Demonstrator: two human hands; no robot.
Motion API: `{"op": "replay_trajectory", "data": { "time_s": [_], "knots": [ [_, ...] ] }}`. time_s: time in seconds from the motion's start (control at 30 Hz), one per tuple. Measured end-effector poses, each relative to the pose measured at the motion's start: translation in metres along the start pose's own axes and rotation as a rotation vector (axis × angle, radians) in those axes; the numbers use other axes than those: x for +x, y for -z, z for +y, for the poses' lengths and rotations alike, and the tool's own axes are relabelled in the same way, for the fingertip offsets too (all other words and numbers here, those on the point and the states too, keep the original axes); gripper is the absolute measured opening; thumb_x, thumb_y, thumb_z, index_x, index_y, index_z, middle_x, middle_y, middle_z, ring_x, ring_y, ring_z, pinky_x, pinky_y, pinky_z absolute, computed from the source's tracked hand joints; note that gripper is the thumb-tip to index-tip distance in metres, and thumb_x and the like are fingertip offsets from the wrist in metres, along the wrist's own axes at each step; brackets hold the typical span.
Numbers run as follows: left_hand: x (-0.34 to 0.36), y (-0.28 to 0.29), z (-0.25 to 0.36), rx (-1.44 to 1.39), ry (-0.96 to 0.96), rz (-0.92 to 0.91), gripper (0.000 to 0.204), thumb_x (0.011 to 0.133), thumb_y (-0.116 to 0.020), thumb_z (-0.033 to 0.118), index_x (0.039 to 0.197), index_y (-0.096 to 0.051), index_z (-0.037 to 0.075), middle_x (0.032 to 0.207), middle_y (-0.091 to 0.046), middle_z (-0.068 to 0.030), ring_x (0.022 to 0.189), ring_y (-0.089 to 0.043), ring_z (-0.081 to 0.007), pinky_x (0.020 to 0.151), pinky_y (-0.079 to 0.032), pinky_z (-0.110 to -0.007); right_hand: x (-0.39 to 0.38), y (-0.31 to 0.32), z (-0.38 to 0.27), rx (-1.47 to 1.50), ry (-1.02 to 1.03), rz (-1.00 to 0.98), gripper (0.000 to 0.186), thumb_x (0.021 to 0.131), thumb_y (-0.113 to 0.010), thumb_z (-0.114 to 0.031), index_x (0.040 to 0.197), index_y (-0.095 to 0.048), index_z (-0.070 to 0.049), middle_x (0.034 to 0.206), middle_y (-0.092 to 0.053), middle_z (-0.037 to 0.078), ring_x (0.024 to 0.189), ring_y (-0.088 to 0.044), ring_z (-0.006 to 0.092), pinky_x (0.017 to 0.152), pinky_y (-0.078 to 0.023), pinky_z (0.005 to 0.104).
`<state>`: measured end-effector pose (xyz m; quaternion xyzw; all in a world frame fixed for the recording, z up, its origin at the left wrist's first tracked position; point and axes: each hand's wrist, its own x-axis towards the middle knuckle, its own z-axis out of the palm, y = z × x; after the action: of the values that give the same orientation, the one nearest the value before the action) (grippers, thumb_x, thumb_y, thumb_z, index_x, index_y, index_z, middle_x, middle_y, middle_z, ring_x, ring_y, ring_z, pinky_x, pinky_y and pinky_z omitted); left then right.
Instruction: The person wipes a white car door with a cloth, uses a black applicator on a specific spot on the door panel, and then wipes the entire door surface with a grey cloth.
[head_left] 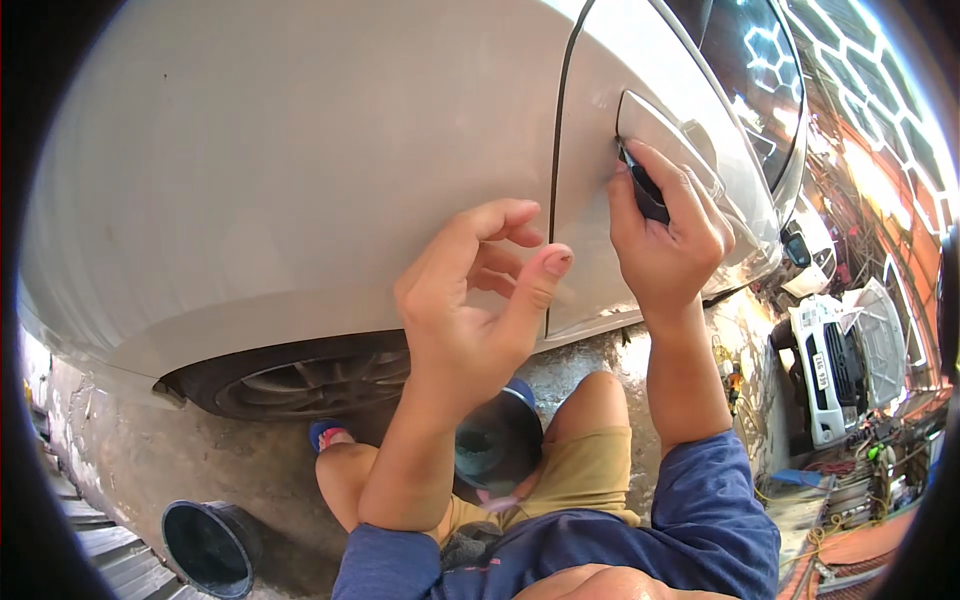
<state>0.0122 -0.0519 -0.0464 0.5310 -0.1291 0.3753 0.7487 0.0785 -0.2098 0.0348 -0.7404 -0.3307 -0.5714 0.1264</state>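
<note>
A pale, glossy car body (330, 180) stands in front of me. My right hand (680, 235) pinches a small black, flat tool between thumb and fingers; its exact kind does not show. The tip of this black tool (648, 192) is at the front-left end of the door handle (665, 130), by the dark gap around it. My left hand (465, 310) hovers beside the door seam (557, 180), fingers curved and thumb apart, with nothing in it. Dark residue marks the left thumb's nail.
Below the panel sits a dark wheel (320, 385) in its arch. A black bucket (240, 535) stands at lower left, and a dark round container (495, 450) is between my legs. At right are a white car front (830, 370) with raised hood and cluttered hoses and tools (870, 480).
</note>
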Motion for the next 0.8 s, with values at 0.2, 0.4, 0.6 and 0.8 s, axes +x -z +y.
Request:
{"op": "replay_trajectory", "data": {
  "time_s": [0.2, 0.4, 0.6, 0.8],
  "knots": [
    [0.001, 0.001, -0.002, 0.006, -0.017, -0.015, 0.029, 0.090, -0.081, 0.013, 0.113, -0.070, -0.001, 0.093, -0.075, -0.0098, 0.074, -0.073, -0.0127, 0.062, -0.056, -0.025, 0.003, 0.001, -0.002, -0.014, 0.025, -0.049, 0.022, 0.079, -0.077, 0.009, 0.100, -0.077, 0.001, 0.079, -0.073, 0.010, 0.066, -0.070, 0.0140, 0.063, -0.055, 0.0257],
    [0.000, 0.002, -0.005, 0.017, -0.033, -0.016, 0.028, 0.090, -0.081, 0.013, 0.112, -0.071, 0.000, 0.093, -0.075, -0.0099, 0.074, -0.073, -0.0126, 0.061, -0.056, -0.025, 0.007, 0.002, -0.004, -0.009, 0.015, -0.070, 0.018, 0.080, -0.078, 0.006, 0.097, -0.077, 0.000, 0.079, -0.073, 0.010, 0.067, -0.071, 0.0144, 0.063, -0.055, 0.0258],
    [0.000, 0.003, -0.006, 0.005, -0.044, -0.012, 0.027, 0.090, -0.082, 0.013, 0.111, -0.071, 0.000, 0.094, -0.074, -0.0097, 0.073, -0.072, -0.0122, 0.061, -0.055, -0.025, 0.010, 0.004, -0.009, -0.015, -0.064, -0.066, 0.015, 0.084, -0.080, -0.001, 0.098, -0.076, -0.002, 0.077, -0.074, 0.008, 0.068, -0.071, 0.0096, 0.064, -0.054, 0.0234],
    [0.001, 0.003, -0.005, 0.006, -0.050, -0.009, 0.027, 0.089, -0.082, 0.013, 0.111, -0.071, 0.001, 0.092, -0.074, -0.0091, 0.071, -0.071, -0.0113, 0.059, -0.054, -0.024, 0.013, 0.003, -0.012, 0.003, -0.141, -0.083, 0.012, 0.086, -0.081, -0.007, 0.095, -0.075, -0.002, 0.073, -0.073, 0.005, 0.064, -0.067, 0.0061, 0.061, -0.052, 0.0216]
  ]
}}
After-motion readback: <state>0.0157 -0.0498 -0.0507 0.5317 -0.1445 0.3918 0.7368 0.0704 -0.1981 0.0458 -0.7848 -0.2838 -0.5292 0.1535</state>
